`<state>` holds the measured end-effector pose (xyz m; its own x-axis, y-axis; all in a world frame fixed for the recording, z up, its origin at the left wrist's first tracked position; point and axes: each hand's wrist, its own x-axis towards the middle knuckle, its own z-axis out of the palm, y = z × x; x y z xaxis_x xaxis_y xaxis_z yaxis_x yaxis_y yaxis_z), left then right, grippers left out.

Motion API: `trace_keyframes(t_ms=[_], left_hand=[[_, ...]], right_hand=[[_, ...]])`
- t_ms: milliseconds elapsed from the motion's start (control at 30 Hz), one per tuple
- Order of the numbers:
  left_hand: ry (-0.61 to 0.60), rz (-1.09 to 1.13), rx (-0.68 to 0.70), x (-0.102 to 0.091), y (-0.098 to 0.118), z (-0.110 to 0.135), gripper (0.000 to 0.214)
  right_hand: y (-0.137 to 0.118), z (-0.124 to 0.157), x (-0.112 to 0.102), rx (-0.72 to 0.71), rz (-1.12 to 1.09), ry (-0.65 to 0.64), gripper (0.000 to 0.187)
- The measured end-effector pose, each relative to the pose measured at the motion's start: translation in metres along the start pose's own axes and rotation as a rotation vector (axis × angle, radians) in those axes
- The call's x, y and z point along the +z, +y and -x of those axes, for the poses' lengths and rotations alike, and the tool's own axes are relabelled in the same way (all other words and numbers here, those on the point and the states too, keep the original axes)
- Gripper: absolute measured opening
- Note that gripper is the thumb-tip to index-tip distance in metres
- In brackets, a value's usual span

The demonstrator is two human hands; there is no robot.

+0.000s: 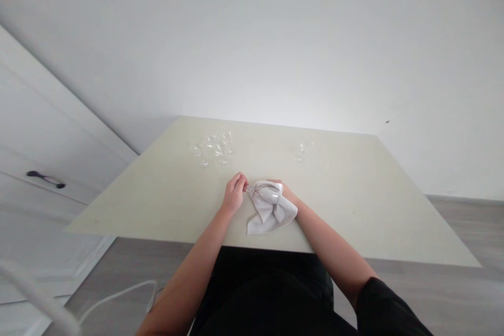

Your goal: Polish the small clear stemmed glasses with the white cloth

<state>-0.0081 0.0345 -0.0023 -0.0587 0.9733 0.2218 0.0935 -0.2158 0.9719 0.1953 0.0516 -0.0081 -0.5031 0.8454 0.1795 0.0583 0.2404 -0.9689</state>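
Observation:
A clear stemmed glass [266, 192] lies sideways between my hands, just above the near part of the cream table [354, 205]. My left hand [234, 193] is closed, pinching the glass by its stem end. My right hand [284, 192] is mostly hidden under a white cloth [271, 215], which it holds wrapped around the bowl of the glass. The loose end of the cloth hangs down to the tabletop.
Several clear glasses [212, 148] stand grouped at the table's far left. One more glass [302, 151] stands alone at the far middle. A white cabinet with a dark handle [45, 179] is on the left. A white wall rises behind the table.

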Motion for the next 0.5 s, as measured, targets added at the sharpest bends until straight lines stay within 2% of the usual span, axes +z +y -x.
trace_keyframes(t_ms=[267, 500], left_hand=[[0.0, 0.018, 0.005, -0.0009, -0.0006, -0.0005, 0.041], [0.007, 0.029, 0.008, -0.0009, -0.0008, -0.0022, 0.04]], right_hand=[[0.0024, 0.0025, 0.0013, -0.004, 0.002, -0.015, 0.028], [-0.0028, 0.0035, 0.0023, -0.034, -0.02, -0.037, 0.034]])
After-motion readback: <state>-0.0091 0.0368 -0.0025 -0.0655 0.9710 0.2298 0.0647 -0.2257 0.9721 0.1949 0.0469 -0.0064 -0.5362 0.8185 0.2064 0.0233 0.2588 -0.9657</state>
